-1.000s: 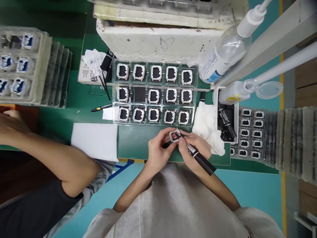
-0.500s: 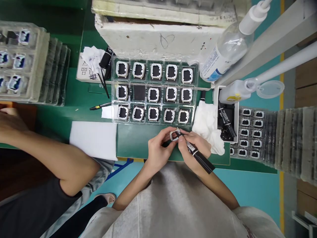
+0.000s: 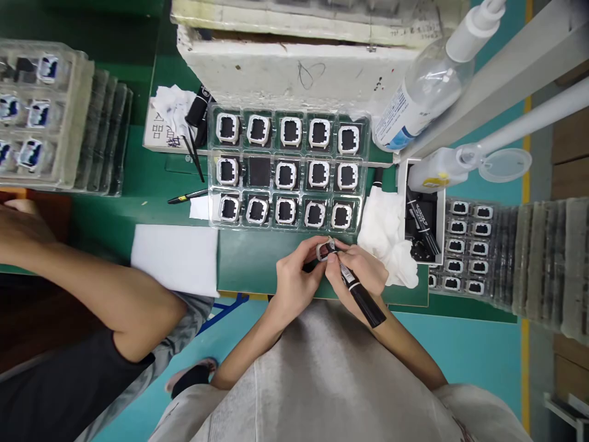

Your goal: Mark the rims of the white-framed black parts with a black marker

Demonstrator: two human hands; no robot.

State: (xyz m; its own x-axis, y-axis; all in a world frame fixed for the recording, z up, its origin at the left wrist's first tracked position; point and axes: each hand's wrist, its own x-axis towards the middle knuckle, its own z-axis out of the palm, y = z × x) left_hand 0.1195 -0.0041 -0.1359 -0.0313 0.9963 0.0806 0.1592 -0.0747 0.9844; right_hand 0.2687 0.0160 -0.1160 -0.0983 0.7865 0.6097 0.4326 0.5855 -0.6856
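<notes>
Counted are fourteen white frames (image 3: pixel 278 176) in the central tray (image 3: pixel 272 178), one held frame (image 3: pixel 318 253), one held marker (image 3: pixel 361 298), two bottles (image 3: pixel 426 95).

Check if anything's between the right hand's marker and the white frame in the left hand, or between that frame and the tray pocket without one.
Nothing visible separates the black marker from the held white frame; tip contact is unclear. Toward the frameless pocket, a front-row frame and tray dividers lie between; above them looks unobstructed.
</notes>
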